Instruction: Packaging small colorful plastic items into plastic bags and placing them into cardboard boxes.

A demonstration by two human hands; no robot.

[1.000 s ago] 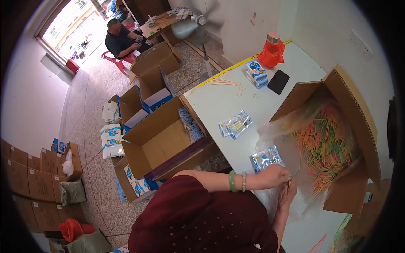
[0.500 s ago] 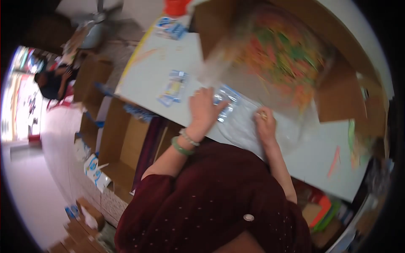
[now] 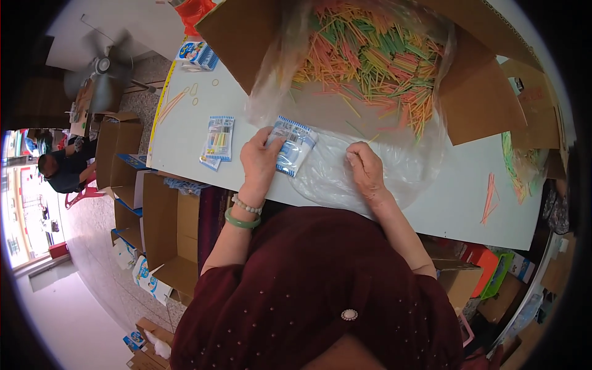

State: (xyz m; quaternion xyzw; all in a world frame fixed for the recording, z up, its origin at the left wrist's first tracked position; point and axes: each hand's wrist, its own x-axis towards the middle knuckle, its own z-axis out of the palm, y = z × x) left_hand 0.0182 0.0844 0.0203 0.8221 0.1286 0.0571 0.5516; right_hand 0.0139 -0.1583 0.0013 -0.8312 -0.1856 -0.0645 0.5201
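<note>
My left hand pinches the left edge of a small blue-and-white packet, clear in its middle, at the front of the table. Its thumb lies on the packet's face. To the right, my right hand is closed, fingers curled in, over a clear plastic bag liner. Whatever it may hold is hidden. The liner spreads out of a large open cardboard box tipped toward me. Inside lies a heap of thin pink, green, yellow and orange sticks, a few of them loose near the opening.
Filled packets lie left of my left hand, with rubber bands beyond. A blue-and-white pack stands farther back. Pink sticks and a bundled bag of sticks are at the right. Open cartons and a seated person are leftward.
My head view has turned, shifting the whole scene. The packet, flat beside my left hand before, is now pinched at its edge. My right hand stays closed over the liner.
</note>
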